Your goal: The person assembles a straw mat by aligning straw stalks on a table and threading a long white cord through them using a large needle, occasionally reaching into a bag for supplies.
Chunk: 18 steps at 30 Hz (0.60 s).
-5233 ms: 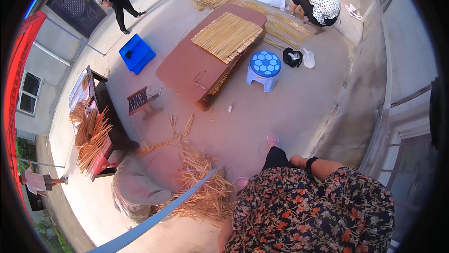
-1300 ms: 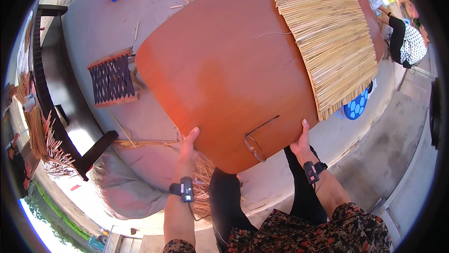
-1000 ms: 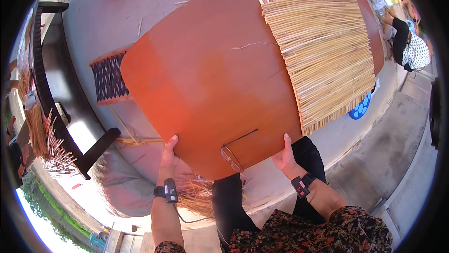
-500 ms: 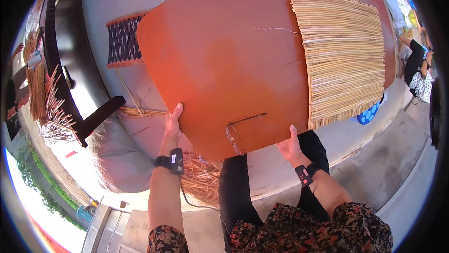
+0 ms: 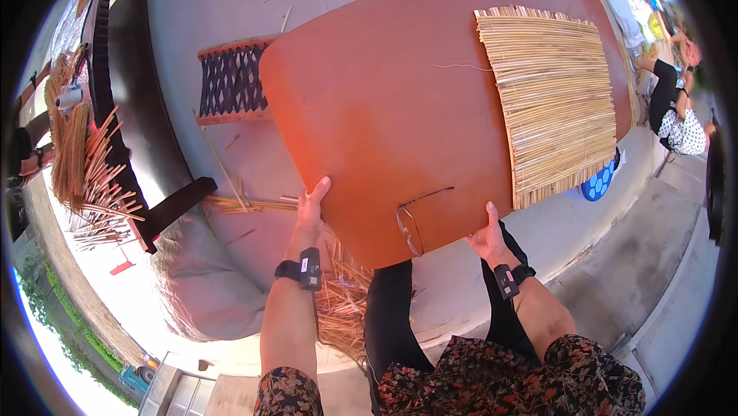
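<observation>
At the near corner of the brown table (image 5: 361, 132): clasped from both sides, with the rounded corner between the hands.
Left hand (image 5: 310, 208): gripping the left edge, thumb flat on top, other fingers largely hidden underneath.
Right hand (image 5: 486, 239): gripping the adjoining edge likewise, thumb up, just beside the reed mat (image 5: 553, 101).
Handling: probably heavy, stiff and a little slippery; best held by the rim, palms underneath, well spread. Lifted or resting, cannot tell.
Tabletop: smooth, reddish brown, more orange toward the near end.
On top: reed mat lying flat toward the right, seemingly light and rollable, with loose thread (image 5: 463, 65) trailing; eyeglasses (image 5: 411, 224) near the corner, fragile and likely to slide under tilt.
Floor (image 5: 231, 1): grey, hard-looking, littered with loose reeds (image 5: 342, 308) beside the legs.
Left side: low stool with dark woven seat (image 5: 234, 82) near the table's end; dark wooden furniture (image 5: 142, 70) beyond, beside reed bundles (image 5: 73, 155).
Right side: blue-patterned stool (image 5: 600, 182), partly hidden; seated person in spotted top (image 5: 684, 133), farther off.
</observation>
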{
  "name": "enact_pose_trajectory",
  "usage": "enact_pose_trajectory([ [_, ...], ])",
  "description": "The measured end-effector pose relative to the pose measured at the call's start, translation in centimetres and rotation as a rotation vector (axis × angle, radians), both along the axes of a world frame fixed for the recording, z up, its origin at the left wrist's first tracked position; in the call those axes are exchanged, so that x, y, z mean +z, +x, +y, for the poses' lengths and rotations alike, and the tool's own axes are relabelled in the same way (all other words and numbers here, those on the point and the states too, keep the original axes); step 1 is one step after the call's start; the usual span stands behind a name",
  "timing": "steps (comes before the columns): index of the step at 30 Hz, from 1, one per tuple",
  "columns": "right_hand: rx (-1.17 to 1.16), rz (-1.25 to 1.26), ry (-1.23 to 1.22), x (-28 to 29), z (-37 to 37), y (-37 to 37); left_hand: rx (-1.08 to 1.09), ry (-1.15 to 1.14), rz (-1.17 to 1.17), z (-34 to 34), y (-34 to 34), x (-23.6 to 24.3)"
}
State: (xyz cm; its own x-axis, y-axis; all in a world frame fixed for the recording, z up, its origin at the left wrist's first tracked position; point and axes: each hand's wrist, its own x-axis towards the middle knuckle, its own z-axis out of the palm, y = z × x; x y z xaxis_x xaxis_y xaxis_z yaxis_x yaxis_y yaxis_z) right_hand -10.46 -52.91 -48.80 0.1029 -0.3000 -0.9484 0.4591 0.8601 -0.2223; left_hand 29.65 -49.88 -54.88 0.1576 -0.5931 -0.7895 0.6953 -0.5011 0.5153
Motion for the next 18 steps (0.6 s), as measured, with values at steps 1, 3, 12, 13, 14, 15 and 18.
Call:
enact_pose_trajectory([
  [1,-0.010,-0.009,0.024,0.0,0.3,0.1,-0.012,0.024,0.011,0.0,0.2,0.2],
  [3,-0.025,-0.014,0.042,-0.2,1.1,0.6,0.000,-0.002,0.012,0.5,0.5,0.9],
  [12,-0.090,-0.191,0.104,-0.5,6.2,6.5,0.048,0.067,0.017,4.6,7.3,1.5],
  [13,-0.094,-0.219,0.115,-0.5,6.5,6.8,0.051,0.101,0.055,4.7,7.4,1.9],
  [14,-0.098,-0.248,0.125,-0.3,6.6,6.8,0.042,0.099,0.065,4.8,7.3,2.2],
  [15,-0.108,-0.252,0.119,-0.1,6.8,7.3,0.043,0.094,0.080,4.9,8.1,3.0],
  [18,-0.046,-0.298,0.151,0.1,6.7,7.9,0.061,0.139,0.037,4.6,8.0,3.7],
])
